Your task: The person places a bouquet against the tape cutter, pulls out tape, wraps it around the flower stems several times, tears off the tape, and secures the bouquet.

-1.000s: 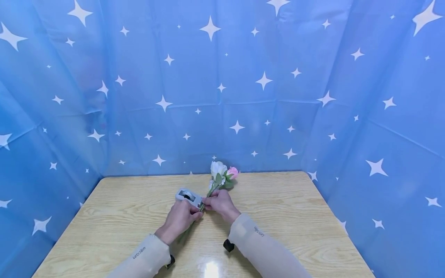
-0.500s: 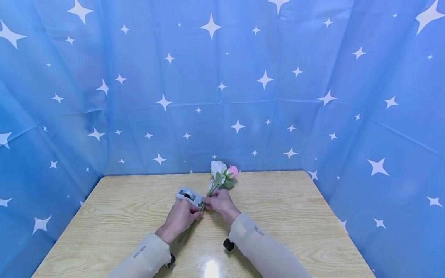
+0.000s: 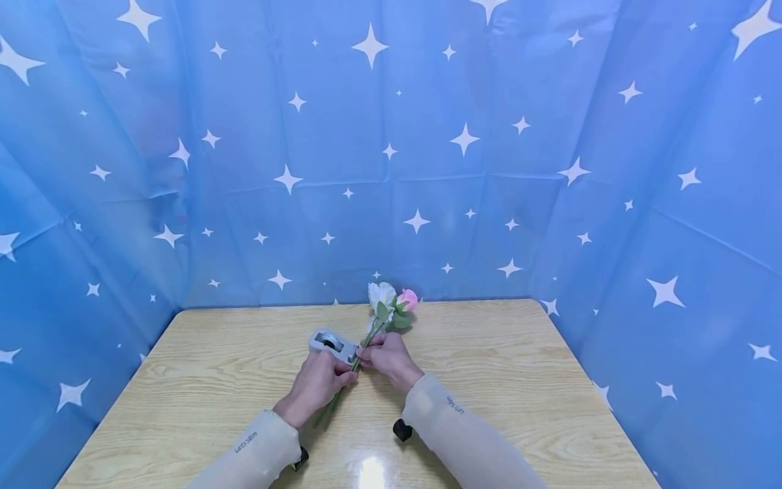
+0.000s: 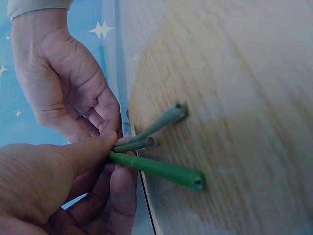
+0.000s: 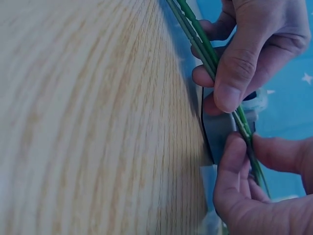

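A small bunch of artificial flowers lies slantwise across both hands in the head view, with a white bloom [image 3: 381, 297] and a pink rose [image 3: 407, 300] at the far end. My left hand [image 3: 318, 380] pinches the lower stems between thumb and fingers. Their cut ends, one bright green stem [image 4: 161, 171] and two duller ones, stick out past the thumb in the left wrist view. Higher up, just below the blooms, my right hand [image 3: 391, 360] pinches the same stems [image 5: 195, 36]. A grey tape dispenser [image 3: 321, 337] sits beside the stems, partly behind the left hand.
The wooden table [image 3: 489, 380] carries the dispenser. Its far edge meets a blue curtain [image 3: 342, 149] with white stars, which also runs down both sides. A black wrist device [image 3: 402, 430] shows under the right sleeve.
The blooms have shifted slightly left and the lower stem ends slightly right, as if the bunch turned a little. Both hands stay almost in place.
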The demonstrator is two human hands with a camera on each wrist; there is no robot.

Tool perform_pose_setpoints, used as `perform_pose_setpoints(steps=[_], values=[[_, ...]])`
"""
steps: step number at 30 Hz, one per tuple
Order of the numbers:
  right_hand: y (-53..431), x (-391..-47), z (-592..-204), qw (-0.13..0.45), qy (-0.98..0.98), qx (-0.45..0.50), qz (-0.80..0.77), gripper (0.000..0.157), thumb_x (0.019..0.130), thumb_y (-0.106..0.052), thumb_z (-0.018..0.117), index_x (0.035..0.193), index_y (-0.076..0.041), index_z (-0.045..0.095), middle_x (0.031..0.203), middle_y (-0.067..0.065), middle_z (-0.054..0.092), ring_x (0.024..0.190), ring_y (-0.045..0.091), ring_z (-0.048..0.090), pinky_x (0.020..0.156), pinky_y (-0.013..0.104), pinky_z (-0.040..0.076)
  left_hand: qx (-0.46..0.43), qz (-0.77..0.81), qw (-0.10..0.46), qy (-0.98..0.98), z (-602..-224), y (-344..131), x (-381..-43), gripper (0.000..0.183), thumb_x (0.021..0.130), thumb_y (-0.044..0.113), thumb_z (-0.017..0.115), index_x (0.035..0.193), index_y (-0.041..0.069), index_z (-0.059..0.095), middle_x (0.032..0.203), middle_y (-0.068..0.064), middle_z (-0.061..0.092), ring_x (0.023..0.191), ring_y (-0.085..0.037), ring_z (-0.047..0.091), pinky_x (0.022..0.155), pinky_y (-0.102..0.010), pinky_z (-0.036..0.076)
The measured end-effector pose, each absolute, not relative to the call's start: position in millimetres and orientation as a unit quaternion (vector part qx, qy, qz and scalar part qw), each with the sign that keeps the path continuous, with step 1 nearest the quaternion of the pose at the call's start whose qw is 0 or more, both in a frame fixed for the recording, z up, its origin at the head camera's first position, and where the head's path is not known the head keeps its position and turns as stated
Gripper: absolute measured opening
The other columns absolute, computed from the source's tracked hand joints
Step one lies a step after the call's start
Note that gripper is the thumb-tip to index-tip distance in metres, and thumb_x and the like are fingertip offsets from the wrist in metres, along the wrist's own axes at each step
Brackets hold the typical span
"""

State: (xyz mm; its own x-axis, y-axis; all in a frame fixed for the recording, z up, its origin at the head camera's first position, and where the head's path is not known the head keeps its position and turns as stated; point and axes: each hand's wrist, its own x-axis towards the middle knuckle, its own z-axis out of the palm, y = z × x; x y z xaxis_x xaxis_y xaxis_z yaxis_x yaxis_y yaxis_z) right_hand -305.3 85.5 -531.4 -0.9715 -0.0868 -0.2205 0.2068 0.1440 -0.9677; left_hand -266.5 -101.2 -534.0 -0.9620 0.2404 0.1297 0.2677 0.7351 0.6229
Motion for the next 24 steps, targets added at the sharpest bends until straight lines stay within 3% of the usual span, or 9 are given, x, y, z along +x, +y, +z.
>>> perform_pose_setpoints(steps=[16,24], values=[[88.5,-305.0,-531.9,0.107,0.749,0.019,-0.654,0.015,0.108,-0.001,0.08,0.12,0.007,0.079,0.122,0.02,0.08,0.097,0.017,0.078,0.092,0.033,0.07,-0.141,-0.338,0.023,-0.93,-533.8,-101.0,-267.7,0.007,0.101,0.015,0.094,0.095,0.013,0.095,0.09,-0.001,0.089,0.097,-0.017,0.08,0.077,-0.034,0.062],[89.1,-305.4,-536.0,0.109,0.744,0.019,-0.659,0.018,0.107,-0.001,0.08,0.123,0.006,0.08,0.125,0.02,0.08,0.097,0.017,0.077,0.089,0.029,0.069,-0.136,-0.342,0.018,-0.93,-535.3,-100.9,-267.0,0.007,0.101,0.015,0.094,0.094,0.014,0.095,0.089,0.0,0.089,0.093,-0.015,0.078,0.073,-0.03,0.058]])
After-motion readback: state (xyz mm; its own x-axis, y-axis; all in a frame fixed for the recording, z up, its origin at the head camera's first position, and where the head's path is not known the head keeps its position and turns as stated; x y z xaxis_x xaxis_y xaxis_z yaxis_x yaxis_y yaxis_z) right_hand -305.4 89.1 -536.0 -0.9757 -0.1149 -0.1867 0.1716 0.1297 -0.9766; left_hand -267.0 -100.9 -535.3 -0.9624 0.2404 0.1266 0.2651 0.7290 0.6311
